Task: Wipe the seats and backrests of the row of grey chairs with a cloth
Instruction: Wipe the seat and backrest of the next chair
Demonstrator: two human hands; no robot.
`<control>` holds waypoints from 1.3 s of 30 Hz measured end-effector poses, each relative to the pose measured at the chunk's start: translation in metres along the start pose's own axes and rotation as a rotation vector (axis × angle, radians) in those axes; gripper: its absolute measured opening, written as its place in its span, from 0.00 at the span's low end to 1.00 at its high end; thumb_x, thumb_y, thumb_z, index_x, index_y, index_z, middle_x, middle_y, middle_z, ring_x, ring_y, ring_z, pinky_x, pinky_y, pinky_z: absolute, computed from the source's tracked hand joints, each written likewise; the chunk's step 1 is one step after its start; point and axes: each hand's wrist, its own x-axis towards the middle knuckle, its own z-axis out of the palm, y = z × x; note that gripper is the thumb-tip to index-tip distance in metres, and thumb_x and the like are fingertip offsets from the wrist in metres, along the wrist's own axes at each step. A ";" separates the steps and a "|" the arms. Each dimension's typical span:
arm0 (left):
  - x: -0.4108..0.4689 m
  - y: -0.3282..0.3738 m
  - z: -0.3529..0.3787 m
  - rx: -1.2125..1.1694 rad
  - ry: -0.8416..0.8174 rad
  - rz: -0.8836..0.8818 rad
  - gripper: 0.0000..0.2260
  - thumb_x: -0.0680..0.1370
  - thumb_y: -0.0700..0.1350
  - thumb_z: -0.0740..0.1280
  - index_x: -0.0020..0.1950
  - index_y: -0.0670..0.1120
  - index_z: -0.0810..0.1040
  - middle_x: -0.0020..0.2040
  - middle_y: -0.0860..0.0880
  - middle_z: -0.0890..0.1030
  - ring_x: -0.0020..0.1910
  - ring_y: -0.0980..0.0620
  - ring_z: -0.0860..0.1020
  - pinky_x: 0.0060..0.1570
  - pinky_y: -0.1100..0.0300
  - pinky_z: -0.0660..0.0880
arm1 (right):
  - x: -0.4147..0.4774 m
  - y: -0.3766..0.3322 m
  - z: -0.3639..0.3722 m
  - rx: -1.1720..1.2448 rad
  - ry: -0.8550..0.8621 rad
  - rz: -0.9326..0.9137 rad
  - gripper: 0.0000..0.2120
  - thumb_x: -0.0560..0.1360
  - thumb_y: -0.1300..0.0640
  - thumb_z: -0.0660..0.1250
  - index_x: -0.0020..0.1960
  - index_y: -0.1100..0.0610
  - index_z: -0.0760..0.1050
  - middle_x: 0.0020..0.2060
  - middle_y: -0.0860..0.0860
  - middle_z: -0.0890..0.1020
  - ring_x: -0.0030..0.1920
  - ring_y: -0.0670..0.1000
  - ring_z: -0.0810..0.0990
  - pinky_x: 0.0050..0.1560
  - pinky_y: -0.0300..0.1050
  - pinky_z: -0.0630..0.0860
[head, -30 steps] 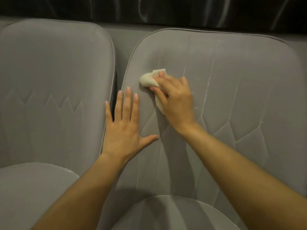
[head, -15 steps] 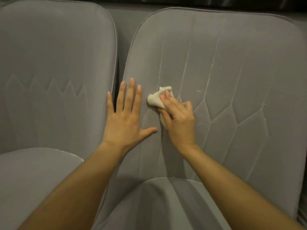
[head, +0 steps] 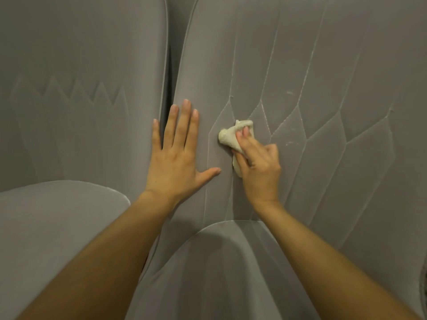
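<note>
The right hand (head: 258, 165), fingers curled, grips a small crumpled off-white cloth (head: 230, 136). It presses the cloth against the grey quilted fabric backrest (head: 335, 93) of the right-hand chair. The contact point is low on the backrest's left part, where stitched seams meet in a pattern of angular panels. A wad of the cloth protrudes beyond the fingertips toward the upper left, and a further strip shows beneath the palm.

Just beside it, clear of the cloth, the left hand (head: 175, 162) lies flat on the same backrest. Its fingers are straight and close together, the thumb is spread toward the right hand, and it holds nothing. This hand spans the dark narrow gap (head: 168, 72) between the two chairs, with its little finger on the edge of the neighbouring plain grey backrest (head: 80, 54), which bears a zigzag stitched line.

Below both wrists, the rounded grey padded seat (head: 219, 269) of the right-hand chair meets its backrest. The neighbouring rounded grey seat (head: 57, 227) lies at lower left. Both bare forearms enter from the lower edge.
</note>
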 end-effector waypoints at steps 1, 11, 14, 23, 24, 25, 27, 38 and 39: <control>-0.001 0.000 -0.001 -0.002 -0.005 0.001 0.51 0.70 0.69 0.61 0.77 0.42 0.38 0.77 0.44 0.38 0.77 0.43 0.40 0.74 0.40 0.42 | -0.001 -0.001 -0.003 0.012 -0.020 0.004 0.19 0.69 0.66 0.72 0.59 0.62 0.77 0.57 0.56 0.80 0.35 0.55 0.70 0.44 0.34 0.66; -0.051 -0.012 0.013 -0.022 -0.009 0.009 0.51 0.70 0.64 0.68 0.77 0.40 0.42 0.77 0.43 0.43 0.77 0.46 0.42 0.74 0.49 0.38 | 0.007 -0.013 0.000 0.025 0.035 0.018 0.19 0.70 0.66 0.71 0.60 0.64 0.76 0.56 0.58 0.80 0.41 0.48 0.70 0.45 0.37 0.67; -0.050 -0.012 0.015 -0.011 0.013 0.003 0.50 0.71 0.65 0.65 0.77 0.40 0.42 0.78 0.42 0.44 0.77 0.46 0.42 0.74 0.49 0.38 | -0.049 -0.011 0.006 0.032 -0.069 0.072 0.19 0.68 0.67 0.73 0.59 0.63 0.77 0.55 0.57 0.80 0.38 0.52 0.73 0.44 0.37 0.69; -0.051 -0.012 0.015 -0.015 0.044 0.001 0.48 0.72 0.65 0.64 0.77 0.40 0.43 0.78 0.41 0.46 0.77 0.45 0.44 0.74 0.50 0.38 | -0.018 -0.004 -0.009 0.118 0.120 0.176 0.22 0.72 0.62 0.69 0.65 0.59 0.72 0.60 0.54 0.78 0.47 0.47 0.72 0.50 0.36 0.71; -0.050 -0.012 0.016 -0.015 0.052 0.000 0.47 0.72 0.66 0.62 0.77 0.40 0.43 0.78 0.41 0.47 0.77 0.45 0.45 0.74 0.50 0.38 | -0.019 -0.004 -0.004 0.095 0.108 0.170 0.22 0.71 0.63 0.70 0.65 0.60 0.72 0.60 0.54 0.78 0.45 0.46 0.71 0.48 0.34 0.69; -0.050 -0.012 0.016 -0.020 0.056 -0.001 0.47 0.71 0.66 0.60 0.77 0.40 0.44 0.78 0.40 0.48 0.77 0.44 0.45 0.74 0.50 0.38 | -0.028 -0.004 0.001 0.067 0.060 0.136 0.22 0.70 0.65 0.71 0.63 0.61 0.73 0.59 0.56 0.79 0.43 0.46 0.69 0.46 0.35 0.67; -0.050 -0.011 0.016 -0.034 0.050 -0.002 0.46 0.71 0.66 0.58 0.77 0.39 0.44 0.78 0.40 0.49 0.77 0.44 0.46 0.74 0.50 0.39 | -0.062 -0.006 0.008 0.056 -0.067 0.109 0.22 0.67 0.69 0.72 0.60 0.64 0.76 0.56 0.58 0.80 0.38 0.50 0.69 0.44 0.35 0.67; -0.034 -0.006 -0.002 0.054 -0.034 0.023 0.49 0.72 0.68 0.60 0.76 0.43 0.35 0.76 0.44 0.35 0.76 0.47 0.35 0.71 0.47 0.31 | -0.042 -0.008 -0.044 0.111 -0.114 0.152 0.18 0.70 0.67 0.71 0.59 0.64 0.76 0.57 0.58 0.80 0.45 0.56 0.77 0.49 0.38 0.71; -0.023 -0.006 -0.005 0.058 -0.023 0.034 0.48 0.72 0.68 0.59 0.75 0.44 0.33 0.76 0.45 0.34 0.75 0.47 0.34 0.71 0.47 0.31 | -0.019 -0.009 -0.045 0.081 -0.039 0.137 0.18 0.70 0.67 0.70 0.60 0.64 0.76 0.57 0.58 0.79 0.46 0.56 0.76 0.50 0.38 0.69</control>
